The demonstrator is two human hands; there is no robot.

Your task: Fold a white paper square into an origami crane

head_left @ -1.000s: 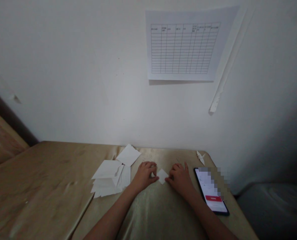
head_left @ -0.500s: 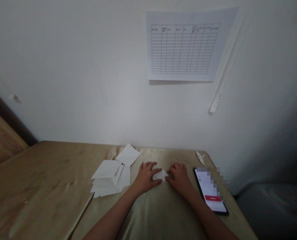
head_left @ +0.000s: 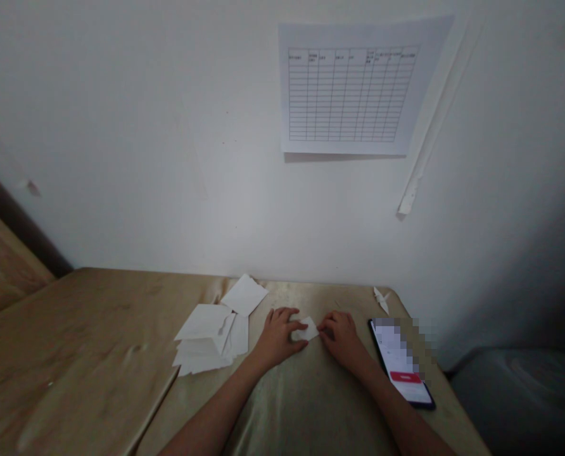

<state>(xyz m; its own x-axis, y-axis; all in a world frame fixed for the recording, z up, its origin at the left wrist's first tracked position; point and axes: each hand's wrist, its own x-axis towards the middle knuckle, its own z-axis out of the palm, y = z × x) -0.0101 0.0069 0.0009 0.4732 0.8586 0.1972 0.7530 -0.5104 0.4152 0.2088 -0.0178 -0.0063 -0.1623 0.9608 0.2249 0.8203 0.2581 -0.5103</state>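
Observation:
A small folded piece of white paper [head_left: 310, 328] lies on the covered surface between my two hands. My left hand [head_left: 279, 335] rests at its left side, fingers spread, with the index finger and thumb apart and touching the paper's edge. At the paper's right corner, the fingertips of my right hand [head_left: 340, 334] are pinched together on it. Part of the paper is hidden under the left fingers.
Left of my hands is a loose pile of white paper sheets [head_left: 204, 353], with one square sheet [head_left: 245, 294] behind it. A lit phone [head_left: 399, 361] lies on the right, near a small folded paper shape [head_left: 381, 299]. A printed table sheet [head_left: 344, 95] hangs on the wall [head_left: 144, 158].
The right fingertips have shifted slightly to the right and closed at the paper's corner, so more of the paper shows. My left hand stays almost where it was.

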